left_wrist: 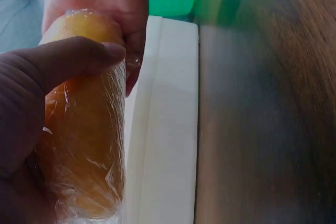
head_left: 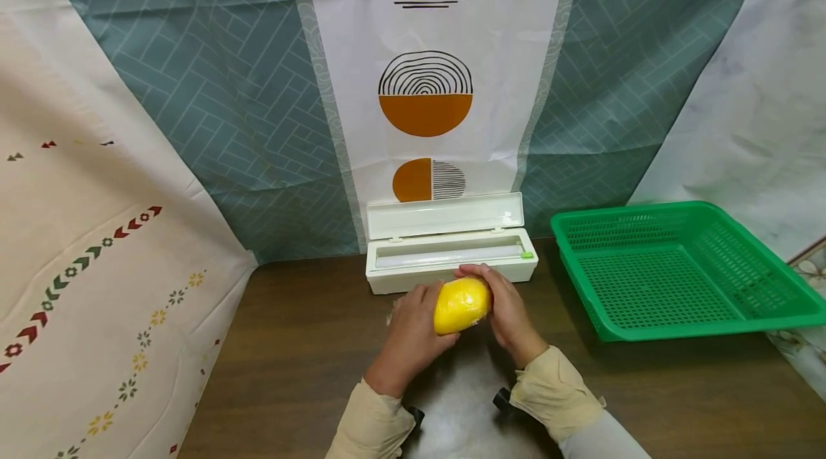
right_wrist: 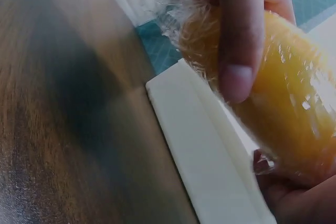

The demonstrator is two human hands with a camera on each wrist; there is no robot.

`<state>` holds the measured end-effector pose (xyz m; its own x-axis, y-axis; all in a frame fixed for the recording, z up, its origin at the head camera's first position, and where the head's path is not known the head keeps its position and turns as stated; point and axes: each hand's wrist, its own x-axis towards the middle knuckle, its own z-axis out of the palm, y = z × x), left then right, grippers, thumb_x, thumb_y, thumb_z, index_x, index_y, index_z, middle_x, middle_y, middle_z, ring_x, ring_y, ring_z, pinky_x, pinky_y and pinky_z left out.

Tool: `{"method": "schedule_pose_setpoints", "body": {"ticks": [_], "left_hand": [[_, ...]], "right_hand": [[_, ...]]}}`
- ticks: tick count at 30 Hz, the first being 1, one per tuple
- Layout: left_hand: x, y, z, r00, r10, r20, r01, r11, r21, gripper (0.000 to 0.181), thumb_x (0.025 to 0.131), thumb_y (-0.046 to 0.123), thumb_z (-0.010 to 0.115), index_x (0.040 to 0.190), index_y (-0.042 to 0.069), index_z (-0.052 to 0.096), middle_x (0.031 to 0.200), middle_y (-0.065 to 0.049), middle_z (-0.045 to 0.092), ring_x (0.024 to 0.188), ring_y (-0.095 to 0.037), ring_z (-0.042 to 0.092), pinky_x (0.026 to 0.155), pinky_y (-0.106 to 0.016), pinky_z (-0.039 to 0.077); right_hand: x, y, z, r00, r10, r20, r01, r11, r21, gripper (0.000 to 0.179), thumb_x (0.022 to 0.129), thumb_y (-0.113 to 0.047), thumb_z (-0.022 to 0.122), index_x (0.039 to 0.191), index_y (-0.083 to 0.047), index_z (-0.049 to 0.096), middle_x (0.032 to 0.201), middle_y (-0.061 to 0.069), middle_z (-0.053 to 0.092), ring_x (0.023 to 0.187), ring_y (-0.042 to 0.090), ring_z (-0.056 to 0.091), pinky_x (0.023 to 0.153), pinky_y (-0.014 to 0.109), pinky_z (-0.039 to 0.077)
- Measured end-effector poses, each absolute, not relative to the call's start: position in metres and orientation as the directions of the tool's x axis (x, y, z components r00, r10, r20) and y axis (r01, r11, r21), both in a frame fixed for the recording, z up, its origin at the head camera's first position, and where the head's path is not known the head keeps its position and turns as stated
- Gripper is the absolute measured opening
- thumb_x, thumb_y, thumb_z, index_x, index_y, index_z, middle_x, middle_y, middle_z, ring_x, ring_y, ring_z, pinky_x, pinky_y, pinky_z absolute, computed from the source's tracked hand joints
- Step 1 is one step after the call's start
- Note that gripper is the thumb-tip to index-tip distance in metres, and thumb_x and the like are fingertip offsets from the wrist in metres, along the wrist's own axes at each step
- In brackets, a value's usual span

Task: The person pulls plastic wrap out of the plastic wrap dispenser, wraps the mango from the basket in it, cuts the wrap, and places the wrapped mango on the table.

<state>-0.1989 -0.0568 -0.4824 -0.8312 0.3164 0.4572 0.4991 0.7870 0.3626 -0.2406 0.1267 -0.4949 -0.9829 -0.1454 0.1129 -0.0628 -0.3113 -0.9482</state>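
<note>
A yellow mango (head_left: pixel 461 305) wrapped in clear cling film is held up between both hands, above the front of the white wrap dispenser. My left hand (head_left: pixel 416 330) grips its left end; in the left wrist view the thumb (left_wrist: pixel 79 59) lies across the film. My right hand (head_left: pixel 510 308) curls round the other end, fingers over the top. Loose, crinkled film (right_wrist: pixel 170 11) bunches at the left-hand end in the right wrist view. Behind the hands stands the dispenser (head_left: pixel 400 281), its lid (head_left: pixel 445 215) raised and a roll of film (head_left: pixel 445 258) inside.
To the right, a green plastic basket (head_left: pixel 645 333) with mesh walls stands on the dark wooden table (head_left: pixel 290 358). Patterned cloth (head_left: pixel 245 122) hangs behind the table, and a cream embroidered cloth (head_left: pixel 129 287) borders the left side.
</note>
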Motion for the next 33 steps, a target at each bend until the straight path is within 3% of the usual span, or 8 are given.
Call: {"method": "schedule_pose_setpoints", "body": {"ticks": [8,16,20,27,33], "left_hand": [[-0.198,-0.055,-0.482,-0.834,0.318,0.452,0.493,0.797,0.349,0.088,0.073,0.034,0.096,0.144,0.003,0.055,0.122,-0.012,0.063,0.11,-0.031,0.06,0.1,-0.05,0.046],[-0.199,-0.055,-0.482,-0.84,0.3,0.452,0.503,0.744,0.441,0.093,0.077,0.047,0.091,0.151,0.01,0.049,0.13,-0.012,0.061,0.119,-0.034,0.055,0.103,-0.052,0.041],[-0.201,-0.055,-0.479,-0.827,0.254,0.501,0.515,0.7,0.495,0.083,0.084,0.047,0.086,0.148,0.009,0.052,0.132,-0.01,0.062,0.122,-0.033,0.055,0.105,-0.053,0.04],[-0.203,-0.056,-0.477,-0.783,0.167,0.599,0.52,0.704,0.484,0.045,0.1,0.036,0.069,0.132,0.005,0.064,0.125,-0.011,0.065,0.117,-0.032,0.057,0.106,-0.055,0.041],[-0.205,-0.058,-0.478,-0.768,0.134,0.626,0.514,0.711,0.479,0.035,0.103,0.03,0.063,0.127,0.005,0.069,0.122,-0.012,0.066,0.115,-0.032,0.058,0.105,-0.055,0.042]], "right_hand": [[-0.237,0.121,-0.495,-0.989,-0.116,0.089,-0.06,-0.231,-0.971,0.036,0.105,-0.016,0.059,0.126,0.012,0.061,0.122,0.017,0.065,0.099,0.02,0.064,0.082,0.029,0.056],[-0.239,0.123,-0.496,-0.988,-0.095,0.123,-0.097,-0.246,-0.964,0.033,0.104,-0.017,0.061,0.12,0.012,0.063,0.116,0.013,0.065,0.091,0.021,0.064,0.074,0.029,0.056],[-0.239,0.123,-0.494,-0.988,-0.08,0.134,-0.109,-0.263,-0.959,0.033,0.105,-0.016,0.059,0.119,0.013,0.063,0.115,0.012,0.067,0.089,0.02,0.064,0.074,0.027,0.056],[-0.238,0.122,-0.489,-0.991,-0.056,0.122,-0.1,-0.305,-0.947,0.035,0.106,-0.018,0.057,0.121,0.013,0.061,0.111,0.008,0.069,0.086,0.019,0.064,0.071,0.026,0.056],[-0.235,0.122,-0.487,-0.991,-0.067,0.115,-0.087,-0.328,-0.941,0.037,0.106,-0.02,0.056,0.125,0.013,0.059,0.112,0.008,0.068,0.088,0.019,0.065,0.073,0.028,0.057]]}}
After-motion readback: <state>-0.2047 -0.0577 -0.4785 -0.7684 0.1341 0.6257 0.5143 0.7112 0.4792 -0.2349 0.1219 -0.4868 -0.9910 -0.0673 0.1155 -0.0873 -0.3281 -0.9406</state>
